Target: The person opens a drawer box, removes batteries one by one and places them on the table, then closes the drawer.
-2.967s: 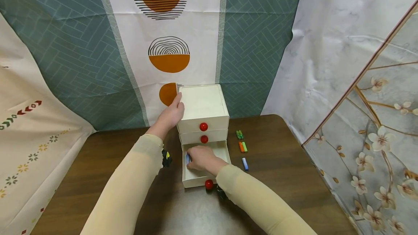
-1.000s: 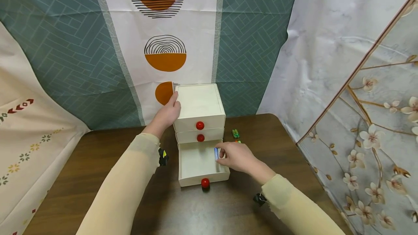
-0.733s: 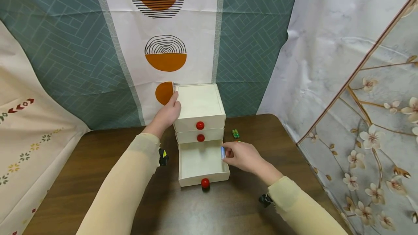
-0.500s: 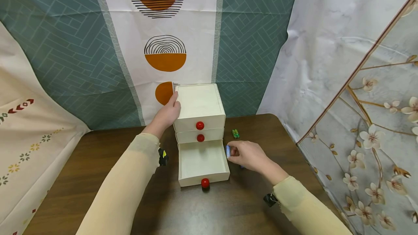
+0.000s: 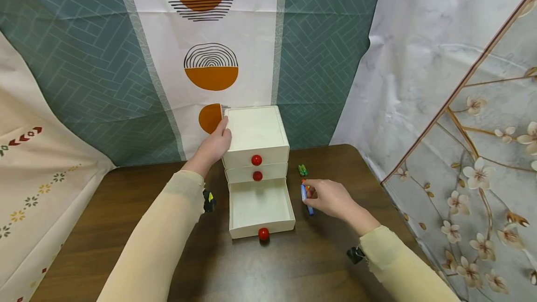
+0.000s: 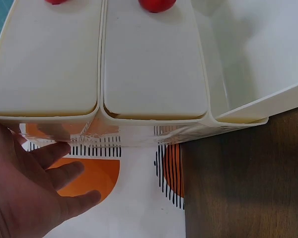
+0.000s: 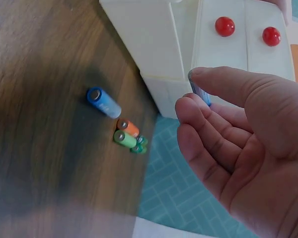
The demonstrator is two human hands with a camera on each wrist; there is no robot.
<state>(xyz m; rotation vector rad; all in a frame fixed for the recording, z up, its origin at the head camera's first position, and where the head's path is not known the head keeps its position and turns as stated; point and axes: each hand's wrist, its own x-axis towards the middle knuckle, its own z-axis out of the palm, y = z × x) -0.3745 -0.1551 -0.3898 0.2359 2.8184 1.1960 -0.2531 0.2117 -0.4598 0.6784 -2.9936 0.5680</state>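
A white drawer cabinet (image 5: 257, 127) with red knobs stands at the back of the table. Its bottom drawer (image 5: 261, 204) is pulled out, and nothing lies inside. My left hand (image 5: 213, 147) rests against the cabinet's left side near the top, fingers fairly straight in the left wrist view. To the right of the drawer, my right hand (image 5: 331, 198) pinches a blue battery (image 5: 304, 192) between thumb and fingertips, holding it above the table. Another blue battery (image 7: 104, 102) lies on the table just beneath, partly hidden by the held one in the head view.
Beyond the right hand lie an orange battery (image 7: 127, 127) and a light green battery (image 7: 125, 139), side by side. A pair of green batteries (image 5: 303, 170) is farther back, near the cabinet. Patterned cloth (image 5: 327, 83) hangs behind the brown table (image 5: 138, 227).
My right hand has lifted the blue battery from the drawer's left side and carried it rightward, past the drawer's right wall, over the table. My left hand has stayed on the cabinet.
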